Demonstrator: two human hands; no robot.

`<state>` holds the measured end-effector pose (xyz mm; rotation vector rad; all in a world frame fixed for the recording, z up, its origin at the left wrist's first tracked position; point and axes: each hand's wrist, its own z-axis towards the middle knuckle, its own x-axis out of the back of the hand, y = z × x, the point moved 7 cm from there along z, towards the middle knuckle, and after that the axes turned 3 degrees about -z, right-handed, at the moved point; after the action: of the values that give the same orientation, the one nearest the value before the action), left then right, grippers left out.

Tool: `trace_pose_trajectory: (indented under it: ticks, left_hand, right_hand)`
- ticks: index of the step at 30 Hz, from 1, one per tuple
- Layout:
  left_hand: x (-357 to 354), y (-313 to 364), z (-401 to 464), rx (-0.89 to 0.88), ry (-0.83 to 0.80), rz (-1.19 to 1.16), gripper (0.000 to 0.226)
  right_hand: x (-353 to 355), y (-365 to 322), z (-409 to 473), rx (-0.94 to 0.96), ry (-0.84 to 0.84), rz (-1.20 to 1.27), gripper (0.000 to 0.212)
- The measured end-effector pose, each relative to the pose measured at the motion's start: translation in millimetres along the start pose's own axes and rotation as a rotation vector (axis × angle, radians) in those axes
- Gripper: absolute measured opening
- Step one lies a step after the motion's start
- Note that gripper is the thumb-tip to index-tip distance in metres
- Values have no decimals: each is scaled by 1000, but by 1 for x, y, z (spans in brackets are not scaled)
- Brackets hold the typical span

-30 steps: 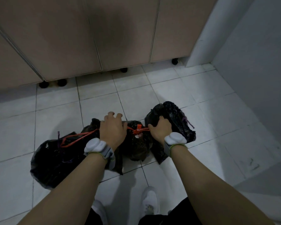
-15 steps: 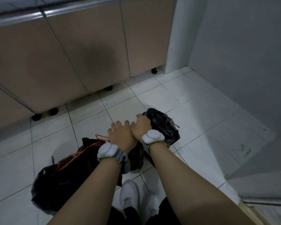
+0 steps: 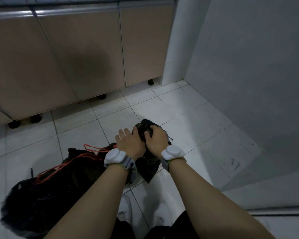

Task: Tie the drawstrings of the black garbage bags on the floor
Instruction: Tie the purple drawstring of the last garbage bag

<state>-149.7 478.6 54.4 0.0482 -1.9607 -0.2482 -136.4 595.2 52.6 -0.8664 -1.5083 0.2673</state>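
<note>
Crinkled black garbage bag (image 3: 149, 167) under both hands

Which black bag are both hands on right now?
The smaller bag on the right, gripped by the left hand and right hand. The larger bag with loose red drawstrings lies untouched.

White tiled floor (image 3: 188, 107) lying dim, light pooling at centre. Beige cabinet doors (image 3: 86, 54) standing on black feet (image 3: 35, 119) along the back. Grey wall (image 3: 252, 66) closing the right side.
</note>
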Motion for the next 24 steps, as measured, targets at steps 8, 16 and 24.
trace_pose_trajectory:
  ticks: [8,16,24]
  left_hand:
    - [-9,35,14,-61,-82,43,69]
    - [-32,73,48,-165,-119,95,53]
    - [-65,104,70,-237,-172,89,53]
  right_hand:
    - [3,40,12,-16,30,-30,39]
    - [-2,102,44,-52,-149,-179,25]
    - [3,132,64,-144,-132,-107,22]
